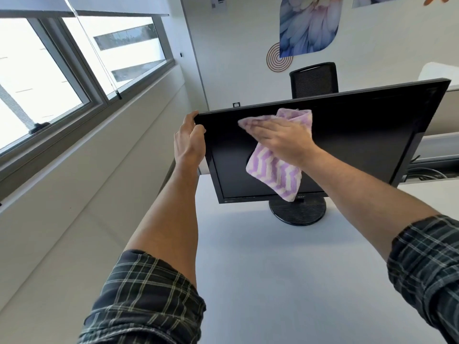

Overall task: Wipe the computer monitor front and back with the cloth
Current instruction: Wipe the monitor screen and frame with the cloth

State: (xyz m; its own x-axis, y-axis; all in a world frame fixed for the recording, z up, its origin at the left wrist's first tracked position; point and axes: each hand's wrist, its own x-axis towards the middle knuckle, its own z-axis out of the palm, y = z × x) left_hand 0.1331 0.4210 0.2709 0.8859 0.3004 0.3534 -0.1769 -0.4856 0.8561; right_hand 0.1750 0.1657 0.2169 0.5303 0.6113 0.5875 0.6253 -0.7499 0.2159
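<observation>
White desk [273, 281] fills the near ground, bare between two forearms in rolled plaid sleeves [149, 301], with open surface running up to the round stand base [298, 212] near the desk's far edge. On that base the black monitor [360, 135] faces the person. The left hand [190, 142] grips the monitor's upper left corner, fingers curled round its edge. The right hand [280, 137] lies flat with straight fingers, pressing the purple-and-white striped cloth [275, 175] against the upper screen; the cloth's lower end hangs to the bottom bezel. Beyond the top edge stand a black chair [314, 79] and the wall; windows [74, 65] run along the left.
</observation>
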